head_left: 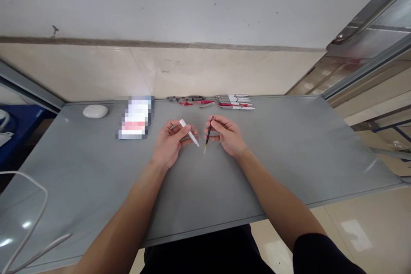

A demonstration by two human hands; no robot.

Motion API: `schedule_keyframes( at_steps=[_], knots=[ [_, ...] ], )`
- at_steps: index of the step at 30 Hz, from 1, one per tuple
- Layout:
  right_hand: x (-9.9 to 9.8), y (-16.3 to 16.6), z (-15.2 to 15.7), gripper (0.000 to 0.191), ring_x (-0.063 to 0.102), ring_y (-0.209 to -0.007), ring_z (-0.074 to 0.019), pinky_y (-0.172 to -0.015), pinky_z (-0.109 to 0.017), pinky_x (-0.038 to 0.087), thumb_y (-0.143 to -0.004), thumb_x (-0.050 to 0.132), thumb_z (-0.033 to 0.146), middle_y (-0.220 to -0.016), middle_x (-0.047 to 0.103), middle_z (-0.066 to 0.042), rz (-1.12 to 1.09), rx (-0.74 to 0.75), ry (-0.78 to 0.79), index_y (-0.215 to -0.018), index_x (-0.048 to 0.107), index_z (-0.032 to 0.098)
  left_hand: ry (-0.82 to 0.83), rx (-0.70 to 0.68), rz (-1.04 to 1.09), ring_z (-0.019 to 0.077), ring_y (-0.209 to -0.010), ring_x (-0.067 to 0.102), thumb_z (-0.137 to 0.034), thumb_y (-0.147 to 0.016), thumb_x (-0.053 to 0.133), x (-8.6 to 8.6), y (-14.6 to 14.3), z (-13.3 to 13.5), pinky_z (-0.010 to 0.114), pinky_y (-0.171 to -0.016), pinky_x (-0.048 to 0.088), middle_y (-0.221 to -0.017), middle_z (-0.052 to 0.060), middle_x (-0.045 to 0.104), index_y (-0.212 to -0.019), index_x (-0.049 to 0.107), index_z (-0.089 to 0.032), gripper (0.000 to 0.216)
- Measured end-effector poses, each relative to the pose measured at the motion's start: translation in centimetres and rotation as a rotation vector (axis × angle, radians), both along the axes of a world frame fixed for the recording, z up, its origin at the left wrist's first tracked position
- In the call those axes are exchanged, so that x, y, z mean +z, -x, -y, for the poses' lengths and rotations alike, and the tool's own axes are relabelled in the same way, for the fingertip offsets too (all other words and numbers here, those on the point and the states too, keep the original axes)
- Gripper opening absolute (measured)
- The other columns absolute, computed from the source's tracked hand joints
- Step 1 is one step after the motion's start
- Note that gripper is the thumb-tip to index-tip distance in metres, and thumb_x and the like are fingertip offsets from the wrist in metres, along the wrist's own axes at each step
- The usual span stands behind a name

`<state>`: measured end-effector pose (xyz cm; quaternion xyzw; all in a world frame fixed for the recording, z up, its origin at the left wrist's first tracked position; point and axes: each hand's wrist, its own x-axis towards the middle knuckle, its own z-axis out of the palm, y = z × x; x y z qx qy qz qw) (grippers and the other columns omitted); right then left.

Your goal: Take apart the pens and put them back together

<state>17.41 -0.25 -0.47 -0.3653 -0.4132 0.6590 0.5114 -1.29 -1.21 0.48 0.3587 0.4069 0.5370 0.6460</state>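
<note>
Over the middle of the grey table, my left hand [171, 140] pinches a white pen barrel [189, 132], tilted with its narrow end down to the right. A short gap away, my right hand [227, 134] grips a black pen refill [208, 132] whose lower end is yellowish and clear. The lower ends of the two pieces are close together but apart. Beyond my right hand lies a row of white, grey and red pens [236, 107]. Red pen parts [195, 102], a small clear-grey piece [207, 105] and dark pen parts [186, 98] lie beyond my left hand.
A white rounded case [95, 111] and a blurred-out phone-like object [136, 117] lie on the grey table [205, 197] at the left. A white cable [45, 201] loops over the near left corner. The wall [205, 70] borders the table's far edge.
</note>
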Motion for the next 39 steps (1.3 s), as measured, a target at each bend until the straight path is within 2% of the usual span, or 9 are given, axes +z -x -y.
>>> schedule_keyframes(
  at_steps=[10,25,39],
  knots=[
    [0.5,-0.4,-0.1,0.018,0.059,-0.075,-0.0108,-0.07,-0.031,0.059,-0.078,0.068,0.038,-0.086,0.056,0.002,-0.062,0.04,0.009,-0.09,0.065,0.025,-0.033,0.029,-0.056,0.0225,-0.075,0.071,-0.025,-0.07,0.079,0.7,-0.4,0.2,0.039,-0.066,0.059,-0.08,0.0,0.067,-0.084,0.05,-0.019,0.033],
    [0.6,-1.2,-0.3,0.016,0.059,-0.076,-0.011,-0.068,-0.029,0.058,-0.079,0.068,0.035,-0.087,0.055,0.001,-0.078,0.069,0.044,-0.09,0.066,0.024,-0.042,0.02,-0.046,0.024,-0.081,0.071,-0.025,-0.075,0.075,0.2,-0.2,0.1,0.04,-0.068,0.06,-0.084,0.001,0.068,-0.087,0.052,-0.019,0.027],
    [0.2,-0.7,-0.5,0.024,0.063,-0.074,-0.013,-0.066,-0.031,0.058,-0.073,0.073,0.04,-0.089,0.062,0.0,0.025,-0.079,0.036,-0.09,0.067,0.024,-0.132,-0.019,-0.27,0.0199,-0.076,0.07,-0.033,-0.075,0.075,0.3,-0.6,0.6,0.035,-0.069,0.058,-0.086,0.004,0.07,-0.097,0.061,-0.018,0.03]
  ],
)
